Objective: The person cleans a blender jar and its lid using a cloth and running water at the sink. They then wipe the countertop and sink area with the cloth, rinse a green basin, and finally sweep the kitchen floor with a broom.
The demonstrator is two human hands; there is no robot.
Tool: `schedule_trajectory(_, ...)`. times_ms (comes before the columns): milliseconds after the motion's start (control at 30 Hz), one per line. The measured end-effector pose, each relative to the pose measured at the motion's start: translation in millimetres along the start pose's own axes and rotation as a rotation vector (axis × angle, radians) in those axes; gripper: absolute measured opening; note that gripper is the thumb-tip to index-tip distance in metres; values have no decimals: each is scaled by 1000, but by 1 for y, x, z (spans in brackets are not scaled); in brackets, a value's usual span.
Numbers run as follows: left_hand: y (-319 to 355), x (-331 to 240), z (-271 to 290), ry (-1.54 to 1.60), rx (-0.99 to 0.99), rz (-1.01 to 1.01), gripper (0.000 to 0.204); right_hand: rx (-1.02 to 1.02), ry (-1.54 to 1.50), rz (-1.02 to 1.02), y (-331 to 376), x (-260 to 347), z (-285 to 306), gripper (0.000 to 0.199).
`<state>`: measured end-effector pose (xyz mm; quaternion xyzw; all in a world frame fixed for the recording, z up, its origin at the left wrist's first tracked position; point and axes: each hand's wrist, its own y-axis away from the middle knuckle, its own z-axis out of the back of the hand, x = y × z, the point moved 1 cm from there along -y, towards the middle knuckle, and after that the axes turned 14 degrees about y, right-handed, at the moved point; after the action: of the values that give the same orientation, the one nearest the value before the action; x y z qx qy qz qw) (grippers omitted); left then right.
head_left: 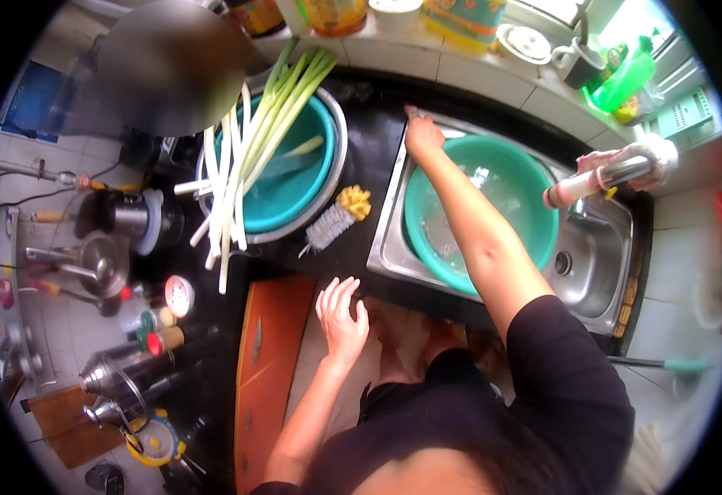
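My right hand (424,136) reaches across a green plastic basin (547,186) to the far left corner of the steel sink (387,247). Its fingers look curled at the rim, and whatever they hold, if anything, is too small to make out. Clear water (497,214) fills part of the basin, which sits in the left bowl. My left hand (344,322) hangs in front of the counter edge, fingers apart, holding nothing. Long green onions (254,148) lie across a teal basket (274,206) set in a metal bowl (340,136).
A grey and yellow scrubbing brush (332,221) lies between bowl and sink. The wrapped faucet (600,177) juts over the right bowl. Jars (165,340) and pans (101,266) crowd the left counter. Bottles (629,74) line the back ledge; an orange cabinet door (270,363) stands below.
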<state>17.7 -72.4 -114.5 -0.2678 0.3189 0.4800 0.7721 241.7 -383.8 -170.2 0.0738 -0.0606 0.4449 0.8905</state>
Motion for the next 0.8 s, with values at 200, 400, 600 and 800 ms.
schedule_trajectory(200,16,-3,18,92,-54,64,35,175,17,-49,109,37,-37,32)
schedule_trajectory(400,4,-3,22,117,-14,8,32,-30,273,449,255,37,-27,35)
schedule_trajectory(600,-13,-14,13,174,17,-61,30,75,118,472,297,-46,-26,33)
schedule_trajectory(800,-7,-5,-5,244,143,9,28,398,-52,473,280,-115,38,24)
